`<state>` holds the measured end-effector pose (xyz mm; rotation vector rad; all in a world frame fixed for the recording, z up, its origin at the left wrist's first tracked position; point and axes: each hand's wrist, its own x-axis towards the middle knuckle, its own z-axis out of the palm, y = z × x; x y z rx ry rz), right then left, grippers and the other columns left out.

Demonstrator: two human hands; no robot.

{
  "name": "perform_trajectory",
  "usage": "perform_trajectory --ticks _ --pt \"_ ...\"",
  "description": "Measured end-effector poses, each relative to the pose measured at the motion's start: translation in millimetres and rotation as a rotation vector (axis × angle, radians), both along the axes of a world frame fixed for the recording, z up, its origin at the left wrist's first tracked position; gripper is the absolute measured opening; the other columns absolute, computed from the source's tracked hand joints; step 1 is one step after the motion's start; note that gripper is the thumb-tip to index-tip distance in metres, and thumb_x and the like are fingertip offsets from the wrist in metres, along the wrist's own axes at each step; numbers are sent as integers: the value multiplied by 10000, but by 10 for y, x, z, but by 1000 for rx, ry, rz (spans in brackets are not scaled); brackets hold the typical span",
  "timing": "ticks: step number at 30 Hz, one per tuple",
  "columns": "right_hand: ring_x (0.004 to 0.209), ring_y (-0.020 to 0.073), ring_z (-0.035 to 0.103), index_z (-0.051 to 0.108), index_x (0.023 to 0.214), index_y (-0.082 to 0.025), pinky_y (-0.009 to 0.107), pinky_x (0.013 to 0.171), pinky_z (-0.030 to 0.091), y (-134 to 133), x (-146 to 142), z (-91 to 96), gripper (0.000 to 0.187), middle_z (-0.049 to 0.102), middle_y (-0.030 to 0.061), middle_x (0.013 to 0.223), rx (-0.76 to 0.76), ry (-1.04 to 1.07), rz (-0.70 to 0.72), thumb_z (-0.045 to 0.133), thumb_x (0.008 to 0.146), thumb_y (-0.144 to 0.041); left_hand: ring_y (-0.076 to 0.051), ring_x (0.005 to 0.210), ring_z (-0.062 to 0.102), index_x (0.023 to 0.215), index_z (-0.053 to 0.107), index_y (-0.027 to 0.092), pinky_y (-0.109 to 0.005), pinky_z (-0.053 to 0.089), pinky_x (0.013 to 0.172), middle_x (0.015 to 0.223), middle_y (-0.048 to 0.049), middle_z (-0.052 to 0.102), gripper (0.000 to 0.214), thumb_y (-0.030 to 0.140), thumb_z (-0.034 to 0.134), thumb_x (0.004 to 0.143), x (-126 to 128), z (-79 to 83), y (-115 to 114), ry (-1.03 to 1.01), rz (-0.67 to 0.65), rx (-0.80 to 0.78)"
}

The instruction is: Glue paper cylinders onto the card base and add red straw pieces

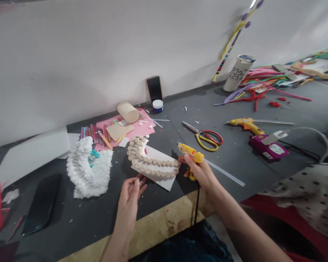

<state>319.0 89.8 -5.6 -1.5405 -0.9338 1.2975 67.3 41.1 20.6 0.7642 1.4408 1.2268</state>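
My right hand (199,169) is closed around a yellow glue gun (190,151), whose nozzle points up and left. A clear glue stick (225,171) sticks out of its back, and a black cord hangs below. Left of the nozzle lies a white card (164,183) carrying a curved shape with rows of beige discs (153,162). My left hand (131,193) is near the card's lower left edge, fingers loosely bent and apart, with nothing I can make out in them. Beside it sits a fluffy white curved piece (89,173) with teal bits in its middle.
Scissors (203,136), a second glue gun (246,125) and a purple power block (268,146) lie to the right. At the back are a jar (157,106), a propped phone (154,88), a cardboard tube (128,111) and pink paper (144,125). A black phone (42,203) lies left.
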Motion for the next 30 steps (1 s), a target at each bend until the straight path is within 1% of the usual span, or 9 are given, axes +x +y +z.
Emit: perform_trajectory --ticks 4,8,11,13,14,19,21,26,30 --pt "516 114 639 730 1068 -206 262 500 545 -268 -49 56 498 728 76 1166 -24 3 -10 582 867 -637 -289 1116 678 905 594 180 -494 520 1027 1210 -121 683 425 515 792 734 32 -21 -6 -75 66 40" --pt "587 161 670 746 1041 -180 282 507 547 -516 -131 87 531 744 91 1110 -41 56 3 574 861 -649 -301 1174 644 892 616 179 -497 512 1023 1193 -127 697 409 477 825 706 39 -25 13 -105 107 82" --pt "770 224 722 749 1029 -186 270 509 546 -669 -223 94 531 743 94 1113 -34 93 5 574 858 -657 -282 1148 652 862 629 175 -485 502 1029 1131 -118 720 414 469 850 673 37 -32 75 -139 127 112" --pt "951 267 717 748 1012 -191 254 522 555 -739 -303 103 511 731 96 1151 -19 151 -4 595 849 -650 -254 1099 669 827 630 174 -470 490 1041 1076 -105 735 420 460 873 637 28 -48 142 -186 136 128" --pt "994 275 709 746 1004 -192 252 527 559 -760 -346 109 500 721 96 1180 -17 190 -13 607 843 -646 -239 1073 676 811 629 174 -462 482 1048 1053 -97 740 420 448 883 621 19 -60 180 -216 142 138" --pt "871 236 744 721 1069 -206 288 590 602 -745 -524 120 487 682 90 1279 -46 332 -59 622 845 -627 -208 993 699 763 622 171 -437 463 1066 973 -91 755 379 365 899 593 -60 -131 337 -355 175 167" --pt "902 240 745 718 1080 -207 279 592 605 -703 -558 119 485 690 92 1265 -36 333 -91 633 838 -619 -214 996 702 754 624 167 -437 462 1068 966 -103 758 346 339 887 609 -86 -152 365 -388 185 155" --pt "1120 281 685 727 1032 -206 256 595 614 -590 -595 160 468 686 89 1267 17 322 -146 663 805 -610 -216 1006 700 749 636 168 -442 466 1062 955 -105 761 280 307 856 648 -95 -175 364 -428 205 155" --pt "1073 273 707 724 1064 -204 271 615 623 -534 -612 180 486 683 93 1266 23 305 -138 655 807 -611 -217 1014 691 754 653 163 -439 454 1070 953 -101 753 286 308 866 630 -82 -188 353 -414 220 175"
